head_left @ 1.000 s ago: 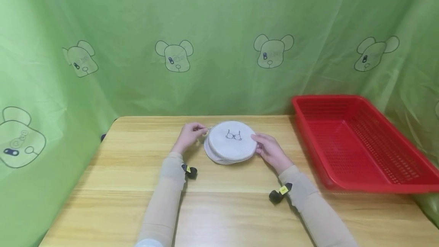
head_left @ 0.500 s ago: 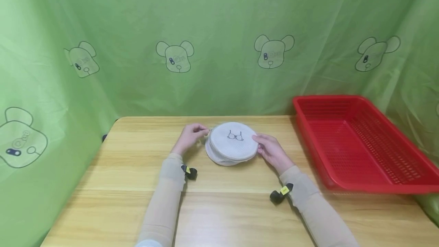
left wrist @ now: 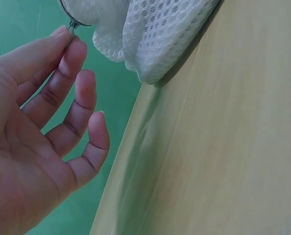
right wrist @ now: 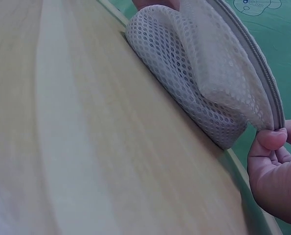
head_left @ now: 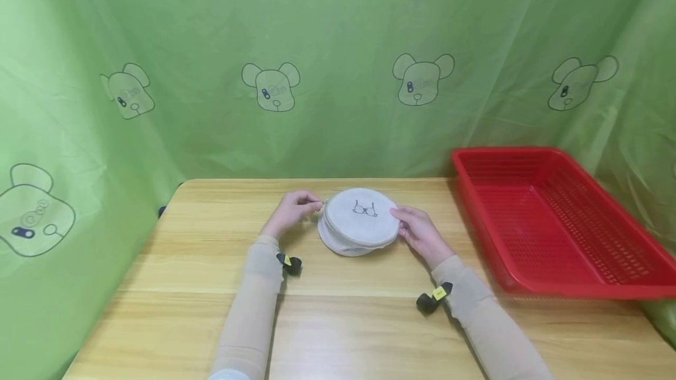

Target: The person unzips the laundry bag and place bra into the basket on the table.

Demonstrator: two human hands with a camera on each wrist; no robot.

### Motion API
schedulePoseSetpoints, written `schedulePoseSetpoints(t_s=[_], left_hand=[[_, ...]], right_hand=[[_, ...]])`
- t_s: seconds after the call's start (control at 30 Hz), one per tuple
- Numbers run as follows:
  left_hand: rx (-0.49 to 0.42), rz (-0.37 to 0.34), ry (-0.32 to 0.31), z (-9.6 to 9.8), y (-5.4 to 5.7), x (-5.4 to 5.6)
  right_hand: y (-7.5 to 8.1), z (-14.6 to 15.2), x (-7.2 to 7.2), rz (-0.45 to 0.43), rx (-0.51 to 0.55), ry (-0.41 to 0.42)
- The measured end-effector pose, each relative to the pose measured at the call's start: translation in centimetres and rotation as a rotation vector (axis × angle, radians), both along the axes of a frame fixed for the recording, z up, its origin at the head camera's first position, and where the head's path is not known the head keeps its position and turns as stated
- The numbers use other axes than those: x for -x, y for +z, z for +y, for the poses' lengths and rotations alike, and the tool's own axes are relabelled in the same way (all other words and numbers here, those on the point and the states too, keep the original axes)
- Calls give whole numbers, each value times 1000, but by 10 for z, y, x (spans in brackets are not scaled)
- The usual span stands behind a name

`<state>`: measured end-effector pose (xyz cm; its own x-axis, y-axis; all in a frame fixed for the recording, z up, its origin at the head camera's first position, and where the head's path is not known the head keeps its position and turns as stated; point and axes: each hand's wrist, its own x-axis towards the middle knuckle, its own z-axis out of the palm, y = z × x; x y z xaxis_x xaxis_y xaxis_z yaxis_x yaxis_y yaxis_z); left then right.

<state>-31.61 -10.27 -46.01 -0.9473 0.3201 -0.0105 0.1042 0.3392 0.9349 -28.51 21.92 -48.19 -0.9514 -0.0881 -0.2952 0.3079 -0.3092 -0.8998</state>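
A round white mesh laundry bag (head_left: 361, 219) with a dark bra drawing on its top rests on the table, its upper rim tilted. My left hand (head_left: 291, 211) is at the bag's left side. In the left wrist view, its thumb and index finger pinch a small metal zipper pull (left wrist: 71, 35), the other fingers loosely bent. On the opposite side, my right hand (head_left: 421, 233) pinches the bag's rim. The right wrist view shows the zipper (right wrist: 255, 49) running along that rim down to the thumb, with the mesh side wall (right wrist: 179, 68) creased below.
A red plastic basket (head_left: 502, 251) with slotted walls stands at the right of the wooden table (head_left: 338, 321). Green curtains (head_left: 338, 133) printed with bear heads hang behind and at both sides. Each wrist carries a small black camera (head_left: 426, 304).
The bag has shifted very slightly to the right, and its upper rim stands a little higher above the base. Both hands keep their hold.
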Motion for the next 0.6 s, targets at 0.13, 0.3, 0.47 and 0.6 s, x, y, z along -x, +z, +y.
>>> schedulePoseSetpoints(t_s=[0.13, 0.3, 0.47, 0.6], left_hand=[[9, 3, -15, -1, 0, 0], [12, -7, -34, -3, 1, 0], [2, -17, -46, -4, 0, 0], [-3, -15, -56, -5, -2, 1]], right_hand=[[-1, 0, -1, -1, -11, -4], [-1, 1, -1, 5, -19, -4], [0, 0, -1, 7, -24, -2], [1, 0, -1, 13, -19, -4]])
